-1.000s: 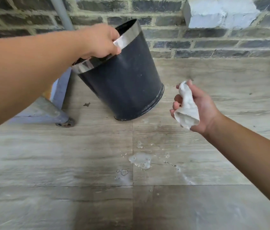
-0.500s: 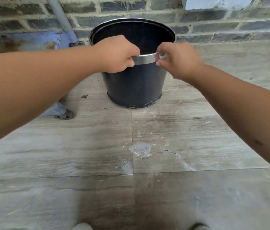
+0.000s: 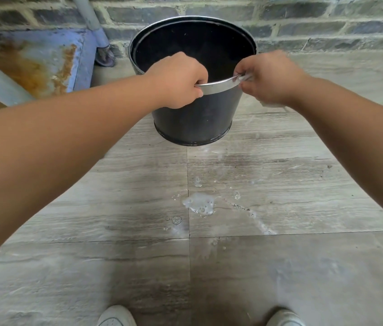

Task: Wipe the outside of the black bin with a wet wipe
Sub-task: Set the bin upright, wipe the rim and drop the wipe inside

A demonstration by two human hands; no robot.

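- Head view: the black bin [image 3: 197, 118] stands upright on the grey tiled floor [image 3: 279, 172] by the brick wall [image 3: 327, 24], between the two hands.
- The left hand [image 3: 177, 81] curls over the near silver rim [image 3: 217, 84], fingers inside.
- The right hand [image 3: 271, 77] pinches the same rim further right, with the wet wipe [image 3: 247, 78] bunched in its grip; a white bit shows below the hand.
- The bin's dark inside shows no contents.
- A soapy puddle [image 3: 199, 204] lies on the floor nearer the white shoes [image 3: 115, 317].
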